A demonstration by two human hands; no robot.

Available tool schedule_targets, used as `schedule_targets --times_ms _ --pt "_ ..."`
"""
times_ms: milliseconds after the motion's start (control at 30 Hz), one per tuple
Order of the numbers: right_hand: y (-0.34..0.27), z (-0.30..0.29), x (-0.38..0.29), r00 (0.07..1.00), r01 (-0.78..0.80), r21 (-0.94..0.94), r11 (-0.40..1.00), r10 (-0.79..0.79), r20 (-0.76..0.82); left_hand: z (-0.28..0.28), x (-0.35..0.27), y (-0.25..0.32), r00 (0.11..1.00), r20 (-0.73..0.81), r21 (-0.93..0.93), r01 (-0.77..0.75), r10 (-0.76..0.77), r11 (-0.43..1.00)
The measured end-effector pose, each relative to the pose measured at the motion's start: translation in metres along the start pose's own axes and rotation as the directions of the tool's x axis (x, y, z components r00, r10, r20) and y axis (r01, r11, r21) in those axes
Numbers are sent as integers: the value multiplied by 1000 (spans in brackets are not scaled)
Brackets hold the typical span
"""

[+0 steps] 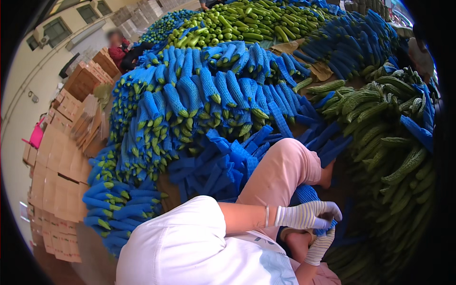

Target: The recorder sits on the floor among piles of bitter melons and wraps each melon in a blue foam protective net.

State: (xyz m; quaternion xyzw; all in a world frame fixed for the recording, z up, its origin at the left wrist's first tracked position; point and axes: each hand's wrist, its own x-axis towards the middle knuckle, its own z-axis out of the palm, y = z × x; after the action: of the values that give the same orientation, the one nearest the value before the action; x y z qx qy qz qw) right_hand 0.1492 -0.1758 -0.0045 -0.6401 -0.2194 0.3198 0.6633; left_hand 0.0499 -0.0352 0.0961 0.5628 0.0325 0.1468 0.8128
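Observation:
My left hand (pixel 310 214), in a striped knit glove, bends its fingers around a blue foam net sleeve (pixel 333 224). Just below it, my right hand (pixel 323 242), gloved alike, grips the same sleeve; whether a gourd is inside is hidden. A blue netted length (pixel 305 194) shows beyond my left hand, beside my raised leg. Loose blue foam net sleeves (pixel 217 171) lie in a heap past my knee. Bare, ridged green bitter gourds (pixel 367 103) are piled on the right. Ahead, green gourds in blue sleeves (pixel 192 92) are stacked in rows.
More sleeved gourds (pixel 114 210) lie at the left. Cardboard boxes (pixel 53 178) stand along the wall, with a pink bag (pixel 35 133) on them. Smooth green gourds (pixel 245 25) are heaped at the back. One person (pixel 119 51) sits at the back left; another (pixel 420 57) is at the far right.

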Motion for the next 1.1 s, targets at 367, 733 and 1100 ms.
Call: schedule_targets --times_ms 367,733,1100 --pt "-34 -3 13 993 32 63 998 -25 -113 13 -2 -24 982 40 904 -114 184 412" --pt "-26 26 -25 990 17 -195 981 10 138 -21 11 -63 939 -250 -610 39 -238 791" --pt "-89 68 -26 873 -182 81 980 124 472 -20 61 -40 909 182 896 3 -374 444"
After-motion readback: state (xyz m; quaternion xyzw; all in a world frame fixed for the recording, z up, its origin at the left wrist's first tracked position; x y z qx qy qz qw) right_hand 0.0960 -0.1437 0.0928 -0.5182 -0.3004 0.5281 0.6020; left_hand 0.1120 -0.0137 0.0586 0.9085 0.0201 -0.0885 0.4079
